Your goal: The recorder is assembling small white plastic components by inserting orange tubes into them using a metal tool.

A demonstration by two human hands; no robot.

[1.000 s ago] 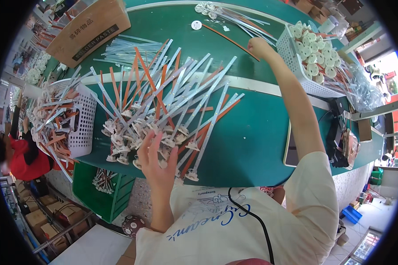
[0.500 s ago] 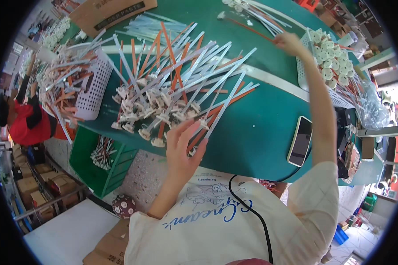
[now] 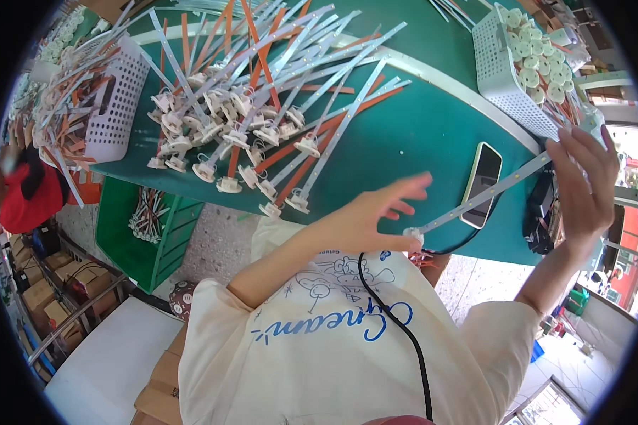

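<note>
Stretched slantwise over the table's near right side is a pale LED strip (image 3: 485, 195) with a small white round fitting (image 3: 414, 234) on its lower end. My right hand (image 3: 585, 184) grips the strip's upper end between thumb and fingers. With fingers apart, my left hand (image 3: 368, 218) is by the fitting, its thumb close to it; whether they touch I cannot tell. Left of it lies a heap of similar strips (image 3: 319, 78), silver and orange, their white fittings (image 3: 227, 134) toward me.
A phone (image 3: 482, 180) lies on the green table (image 3: 404, 149), partly under the strip. White perforated baskets stand at left (image 3: 117, 99) and right (image 3: 507, 78), filled with strips and fittings. A green crate (image 3: 156, 248) sits below the left edge. A black cable (image 3: 397, 326) crosses my shirt. Another person in red (image 3: 32, 188) is at far left.
My right hand has come back from the far side of the table, drawing an LED strip toward me. My left hand has left the heap and moved right, to the strip's fitting. The view has shifted.
</note>
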